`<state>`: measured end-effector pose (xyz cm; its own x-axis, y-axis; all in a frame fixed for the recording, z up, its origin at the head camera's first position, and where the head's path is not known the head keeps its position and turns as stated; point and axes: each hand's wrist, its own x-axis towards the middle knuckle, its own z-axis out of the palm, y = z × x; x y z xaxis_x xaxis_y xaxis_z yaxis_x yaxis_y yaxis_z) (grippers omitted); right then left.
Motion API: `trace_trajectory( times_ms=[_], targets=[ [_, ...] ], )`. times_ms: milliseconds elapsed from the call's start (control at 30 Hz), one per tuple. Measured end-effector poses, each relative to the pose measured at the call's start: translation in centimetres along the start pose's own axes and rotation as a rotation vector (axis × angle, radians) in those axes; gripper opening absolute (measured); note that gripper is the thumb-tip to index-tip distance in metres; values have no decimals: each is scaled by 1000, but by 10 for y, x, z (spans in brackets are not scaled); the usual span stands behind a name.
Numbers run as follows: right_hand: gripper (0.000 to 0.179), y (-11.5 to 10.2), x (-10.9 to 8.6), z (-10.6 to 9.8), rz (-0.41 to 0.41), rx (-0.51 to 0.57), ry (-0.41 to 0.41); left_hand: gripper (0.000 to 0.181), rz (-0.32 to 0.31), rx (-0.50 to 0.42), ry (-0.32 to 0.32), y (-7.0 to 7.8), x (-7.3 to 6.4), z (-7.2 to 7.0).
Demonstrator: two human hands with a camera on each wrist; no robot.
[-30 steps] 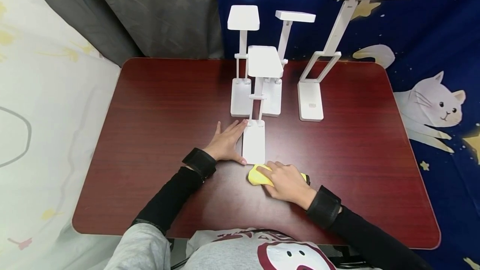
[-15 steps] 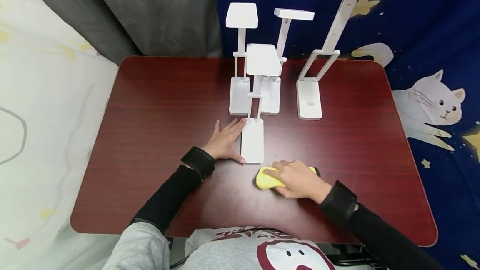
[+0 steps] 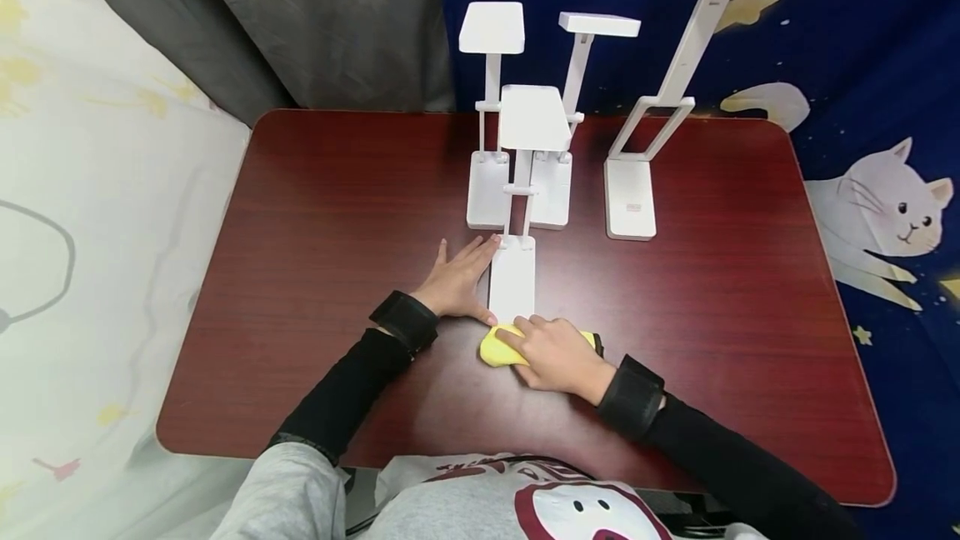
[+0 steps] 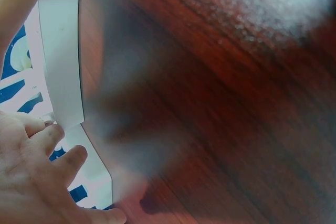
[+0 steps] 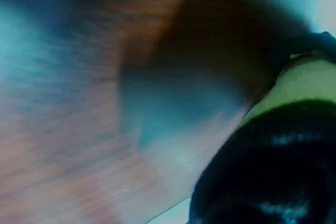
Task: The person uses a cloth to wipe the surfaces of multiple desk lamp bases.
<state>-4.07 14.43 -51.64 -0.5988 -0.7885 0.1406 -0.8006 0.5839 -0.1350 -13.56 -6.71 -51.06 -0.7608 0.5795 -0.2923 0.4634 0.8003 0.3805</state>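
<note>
A white desk lamp (image 3: 512,277) stands nearest the person, its oblong base pointing forward and its flat head raised. Along the left edge of that base lies my left hand (image 3: 459,282), fingers spread and straight, the thumb by the front corner. In the left wrist view, the fingers (image 4: 71,163) reach beside the white base (image 4: 62,40). My right hand (image 3: 558,357) grips a rounded yellow object (image 3: 497,347) with a black end, right at the base's front edge. The hand covers most of it, so its kind cannot be told. The right wrist view is blurred and shows its black part (image 5: 262,166).
Two more white lamps stand close behind the nearest one: a left lamp (image 3: 489,190) and a right lamp (image 3: 551,194). Farther right is a taller lamp (image 3: 630,198) with its arm leaning right. All stand on a reddish-brown table (image 3: 337,190) before a curtain (image 3: 360,23).
My right hand slid the yellow object right, away from the base, then back left to its front edge, slightly farther left than before. The left hand and lamps stayed put; the view shifted slightly.
</note>
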Motion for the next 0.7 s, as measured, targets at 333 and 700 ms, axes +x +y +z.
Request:
trace_trajectory(
  times_ms=[333, 700],
  targets=[
    [45, 10, -29, -6, 125, 24, 37, 138, -8, -31, -14, 1, 1, -3],
    [50, 38, -54, -21, 266, -11, 65, 138, -21, -20, -29, 2, 2, -3]
  ],
)
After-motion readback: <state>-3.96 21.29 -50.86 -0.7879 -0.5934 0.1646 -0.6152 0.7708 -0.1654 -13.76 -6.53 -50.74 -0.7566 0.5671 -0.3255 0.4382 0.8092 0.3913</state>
